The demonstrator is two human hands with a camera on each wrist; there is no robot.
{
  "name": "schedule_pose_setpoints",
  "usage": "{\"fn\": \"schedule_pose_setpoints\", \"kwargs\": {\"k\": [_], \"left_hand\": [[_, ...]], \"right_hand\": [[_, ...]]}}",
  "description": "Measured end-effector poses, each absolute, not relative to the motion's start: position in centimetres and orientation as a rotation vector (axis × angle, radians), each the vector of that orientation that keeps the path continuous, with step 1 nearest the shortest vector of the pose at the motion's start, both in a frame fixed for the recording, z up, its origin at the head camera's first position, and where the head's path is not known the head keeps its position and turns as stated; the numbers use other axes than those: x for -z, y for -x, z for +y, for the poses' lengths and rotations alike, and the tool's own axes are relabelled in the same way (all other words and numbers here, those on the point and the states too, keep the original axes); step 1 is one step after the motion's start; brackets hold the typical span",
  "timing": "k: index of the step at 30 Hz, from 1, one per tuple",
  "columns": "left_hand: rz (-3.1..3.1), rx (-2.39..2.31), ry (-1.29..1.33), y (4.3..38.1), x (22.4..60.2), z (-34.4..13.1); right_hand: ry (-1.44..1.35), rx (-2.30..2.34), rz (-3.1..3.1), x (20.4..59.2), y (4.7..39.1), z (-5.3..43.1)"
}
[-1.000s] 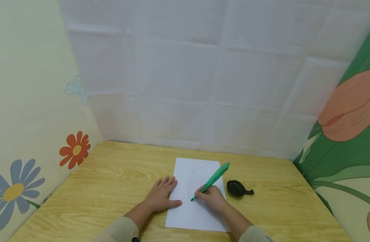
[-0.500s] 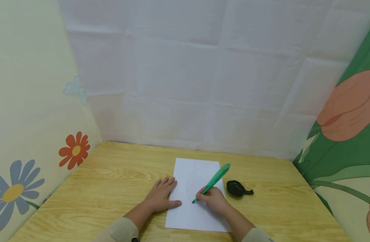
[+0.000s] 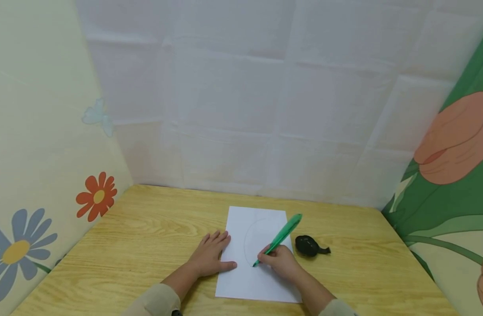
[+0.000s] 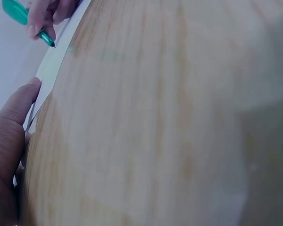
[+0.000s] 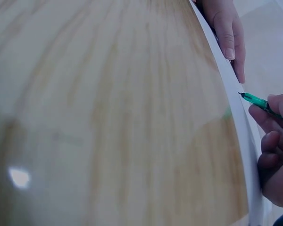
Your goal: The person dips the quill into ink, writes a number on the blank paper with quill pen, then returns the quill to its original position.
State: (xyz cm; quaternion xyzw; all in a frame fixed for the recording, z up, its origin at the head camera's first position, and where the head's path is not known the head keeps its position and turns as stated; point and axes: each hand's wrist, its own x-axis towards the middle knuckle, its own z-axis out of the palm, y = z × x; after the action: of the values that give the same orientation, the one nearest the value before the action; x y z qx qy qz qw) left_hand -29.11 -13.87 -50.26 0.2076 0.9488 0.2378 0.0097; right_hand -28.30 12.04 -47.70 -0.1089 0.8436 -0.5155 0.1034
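A white sheet of paper (image 3: 237, 281) lies on the wooden table, bearing a thin curved line like the left part of an oval. My right hand (image 3: 281, 262) pinches a green pen (image 3: 284, 232) whose feathery or leaf-shaped top slants up to the right. Its dark tip meets the paper at the curve's lower end, and in the right wrist view the pen (image 5: 259, 102) shows a pointed nib. My left hand (image 3: 210, 256) rests flat along the paper's left edge, fingers spread and thumb on the sheet. In the left wrist view that thumb (image 4: 21, 101) lies at the sheet's edge.
Just right of the paper sits a shiny black rounded object (image 3: 307, 246) with a short stem-like neck. The wooden table (image 3: 154, 224) runs back to a creased white cloth (image 3: 225, 96). Flower-printed panels (image 3: 16, 131) stand at both sides.
The pen tip has moved slightly down and right with my right hand, and the drawn curve has grown at its lower end. My left hand has stayed in place.
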Motion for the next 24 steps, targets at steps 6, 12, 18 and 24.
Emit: {"fn": "schedule_pose_setpoints", "kwargs": {"k": [6, 12, 18, 24], "left_hand": [[2.963, -0.744, -0.648, 29.0, 50.1, -13.9], [2.968, -0.731, -0.649, 29.1, 50.1, -13.8], [2.969, -0.723, -0.649, 29.1, 50.2, -13.8], [2.956, -0.719, -0.65, 29.0, 50.1, -13.8]], "right_hand": [[0.33, 1.554, 2.487, 47.9, 28.3, 12.3], [0.321, 1.547, 2.486, 47.8, 28.2, 12.7], [0.294, 1.539, 2.479, 47.7, 28.1, 13.0], [0.292, 1.552, 2.483, 47.8, 27.9, 13.3]]}}
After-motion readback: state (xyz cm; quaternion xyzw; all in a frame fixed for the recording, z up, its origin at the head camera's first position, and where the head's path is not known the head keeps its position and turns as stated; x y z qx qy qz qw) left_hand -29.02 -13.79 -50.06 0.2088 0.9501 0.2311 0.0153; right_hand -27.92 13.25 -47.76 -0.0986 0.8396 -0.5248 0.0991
